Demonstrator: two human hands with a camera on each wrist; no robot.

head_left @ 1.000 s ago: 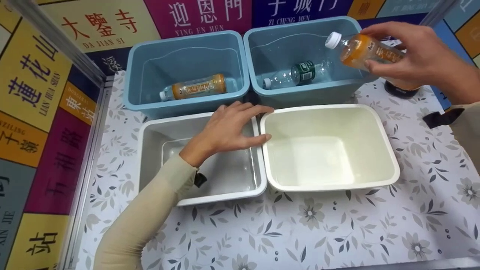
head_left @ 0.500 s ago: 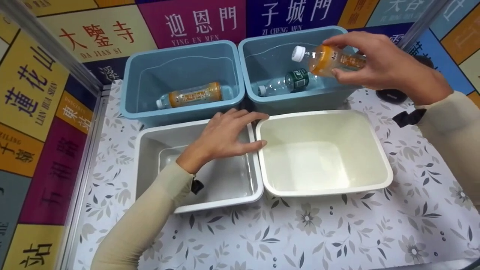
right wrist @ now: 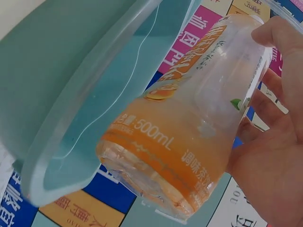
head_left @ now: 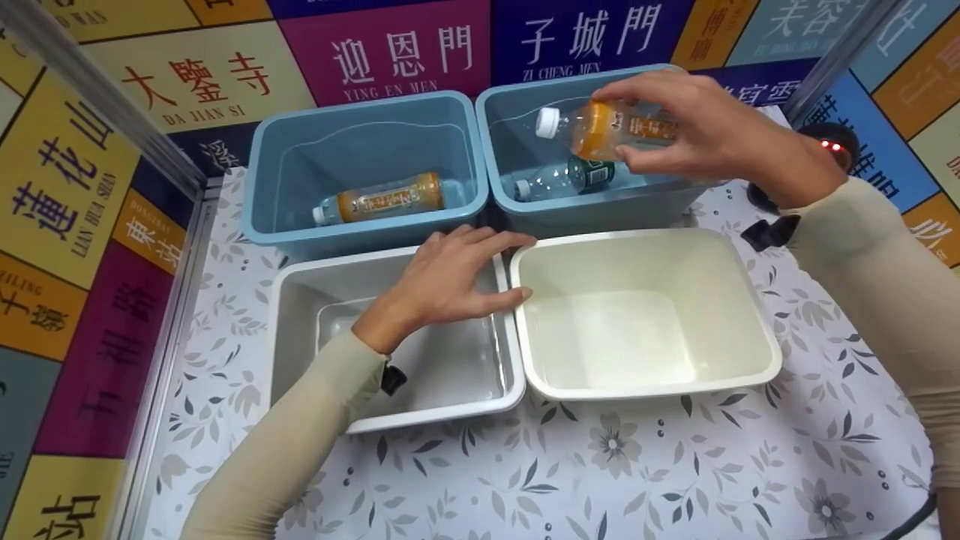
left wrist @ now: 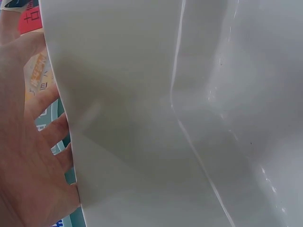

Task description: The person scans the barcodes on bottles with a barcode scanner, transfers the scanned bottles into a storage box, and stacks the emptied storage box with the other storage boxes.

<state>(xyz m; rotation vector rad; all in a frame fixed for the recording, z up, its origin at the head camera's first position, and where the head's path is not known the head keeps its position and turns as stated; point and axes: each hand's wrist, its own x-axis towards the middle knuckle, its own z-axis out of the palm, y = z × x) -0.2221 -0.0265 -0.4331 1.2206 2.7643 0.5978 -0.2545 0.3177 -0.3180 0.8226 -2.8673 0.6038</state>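
Observation:
My right hand [head_left: 705, 131] holds a clear plastic bottle [head_left: 596, 129] with an orange label and white cap, on its side. It hangs over the right blue bin [head_left: 592, 210], where a bottle with a green label [head_left: 589, 174] lies. The right wrist view shows the base of the orange-labelled bottle [right wrist: 180, 118], fingers and thumb around its far part. My left hand [head_left: 450, 279], fingers spread, lies over the grey-white bin [head_left: 420, 411], thumb and forefinger tips at the rim of the cream bin [head_left: 645, 388]. Only part of the left hand [left wrist: 28, 156] shows in the left wrist view.
Another orange-labelled bottle [head_left: 390, 199] lies in the left blue bin [head_left: 367, 146]. A black object with red lights [head_left: 832, 146] stands at the right. Coloured panels with characters [head_left: 390, 49] rise behind the bins. A floral cloth [head_left: 615, 472] covers the table.
My right hand has carried the bottle leftward from beyond the right blue bin's right end to over that bin. The left hand stays on the bins; the head view has tilted slightly.

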